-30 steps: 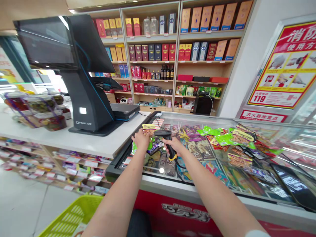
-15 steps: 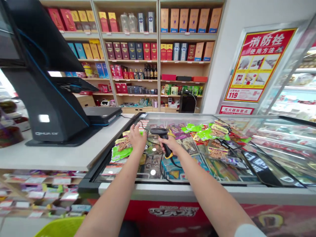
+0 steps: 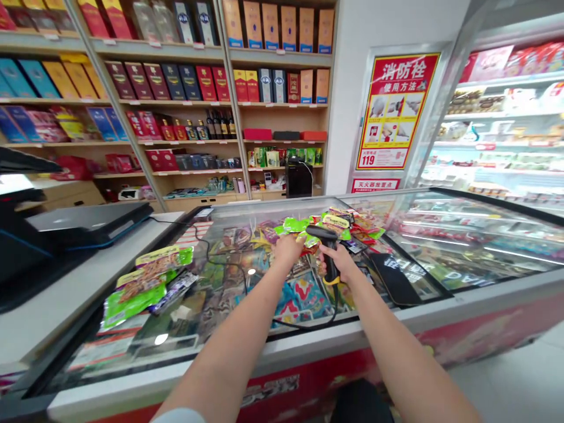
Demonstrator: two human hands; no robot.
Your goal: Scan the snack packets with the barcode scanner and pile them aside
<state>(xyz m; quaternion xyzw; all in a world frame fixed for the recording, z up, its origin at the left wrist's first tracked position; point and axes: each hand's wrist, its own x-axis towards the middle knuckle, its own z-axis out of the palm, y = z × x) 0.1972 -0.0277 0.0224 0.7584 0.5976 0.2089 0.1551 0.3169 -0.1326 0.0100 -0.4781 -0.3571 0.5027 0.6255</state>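
Observation:
A black barcode scanner with yellow trim (image 3: 329,258) is in my right hand (image 3: 341,264), its head pointing left above the pile of snack packets. My right fingers wrap round its handle. My left hand (image 3: 288,249) reaches to the near left edge of that pile, beside a bright green snack packet (image 3: 296,225). Its fingers are mostly hidden behind the back of the hand, so whether they grip a packet is unclear. Other green and red packets (image 3: 337,222) lie behind the scanner. A separate group of green and purple snack packets (image 3: 145,279) rests on the freezer's left side.
All of this lies on the glass top of a chest freezer (image 3: 224,305) with goods beneath. The scanner's cord (image 3: 304,325) loops across the glass. A black sign (image 3: 394,276) lies at right. On the left counter (image 3: 66,311) stands a black scale (image 3: 88,220). Boxed goods fill shelves behind.
My view has swung right. My left hand has gone from the left packets to the pile near the scanner. The scanner, still in my right hand, has moved right toward the pile.

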